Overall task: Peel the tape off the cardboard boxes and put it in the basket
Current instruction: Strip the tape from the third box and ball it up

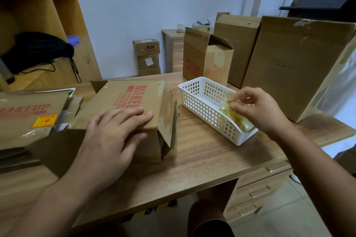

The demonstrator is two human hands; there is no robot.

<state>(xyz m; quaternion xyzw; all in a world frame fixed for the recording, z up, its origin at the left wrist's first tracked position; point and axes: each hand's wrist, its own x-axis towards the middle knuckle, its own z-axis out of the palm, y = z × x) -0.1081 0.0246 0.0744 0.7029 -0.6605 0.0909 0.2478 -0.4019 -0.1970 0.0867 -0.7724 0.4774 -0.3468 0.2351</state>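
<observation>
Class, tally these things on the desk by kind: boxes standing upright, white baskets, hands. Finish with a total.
upright boxes: 3
basket: 1
hands, left hand and right hand: 2
Total: 6

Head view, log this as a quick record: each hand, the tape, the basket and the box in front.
left hand: rests flat on the MAKEUP cardboard box
right hand: pinches the crumpled tape above the white plastic basket
tape: yellowish, lower part inside the basket
basket: on the wooden desk, right of the box
box: end flap open toward the basket
</observation>
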